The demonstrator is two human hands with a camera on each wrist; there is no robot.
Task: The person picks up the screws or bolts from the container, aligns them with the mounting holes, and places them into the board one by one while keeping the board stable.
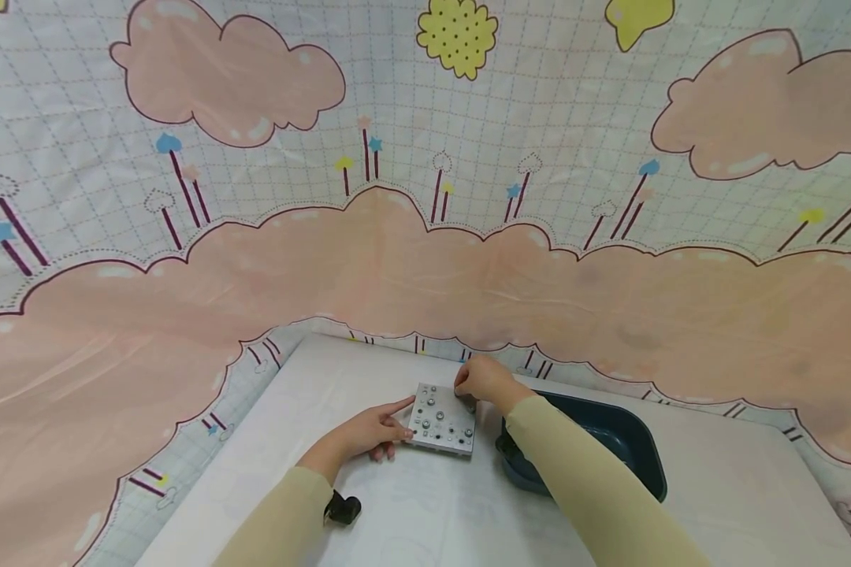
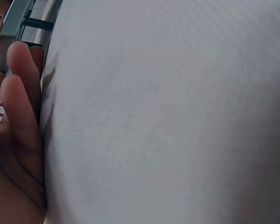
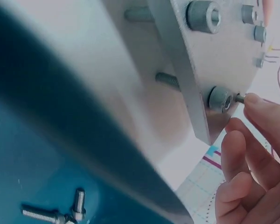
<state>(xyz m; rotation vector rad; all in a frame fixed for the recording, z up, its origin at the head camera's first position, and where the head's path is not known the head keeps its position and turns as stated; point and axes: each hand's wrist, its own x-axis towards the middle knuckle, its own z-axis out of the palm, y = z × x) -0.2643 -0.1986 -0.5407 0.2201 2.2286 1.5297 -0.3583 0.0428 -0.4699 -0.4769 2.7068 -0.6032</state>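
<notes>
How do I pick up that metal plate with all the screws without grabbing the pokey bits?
Pinch the metal plate by its thin side edges, coming in level from left and right. Screw heads stand up from its face and screw shanks poke out underneath, so the edges are probably the smoothest hold. The left hand is at the left edge.

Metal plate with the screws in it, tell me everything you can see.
The silver-grey, metal-looking plate is flat and squarish. Socket-head screws of different sizes stand in its top, and threaded shanks stick out underneath. It sits roughly level over the white table, left of the dark blue bin. The left hand holds its left edge; the right hand pinches a small pin-like piece by its far right corner.
</notes>
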